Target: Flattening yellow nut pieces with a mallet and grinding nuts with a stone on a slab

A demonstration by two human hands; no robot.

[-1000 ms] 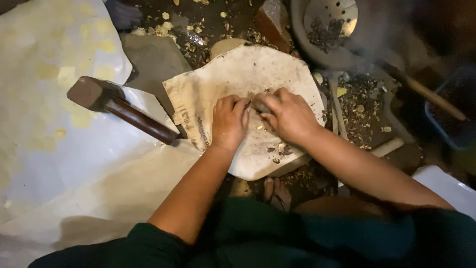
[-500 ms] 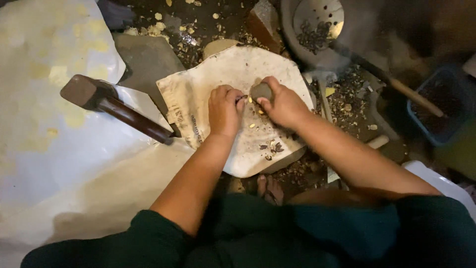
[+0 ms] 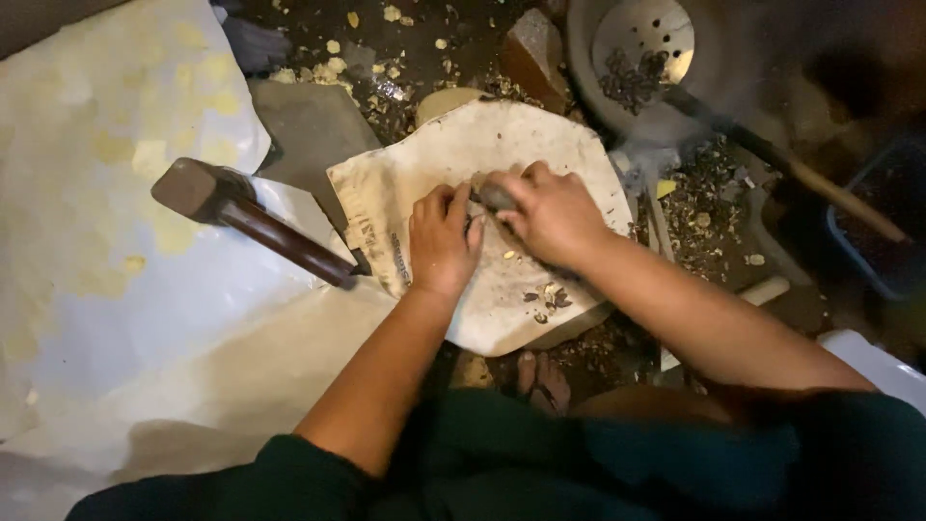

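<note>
The ground was dark earth strewn with pale shell chips and crumbs, with a wide white sheet (image 3: 125, 289) blotched yellow spread at the left. On it lay a hammer (image 3: 253, 224) with a blunt brown head and a dark wooden handle. In the middle sat a rough, cream cloth (image 3: 511, 145) draped over a rounded block, creased and stained. Both hands met on top of it: the left hand (image 3: 442, 241) curled with its fingertips pressed beside a small dark, smooth lump (image 3: 496, 198), and the right hand (image 3: 555, 214) closed over that lump from the other side. Dark husk bits (image 3: 546, 299) lay on the cloth just below. A perforated metal scoop (image 3: 644, 43) rested in a grey pan above.
</note>
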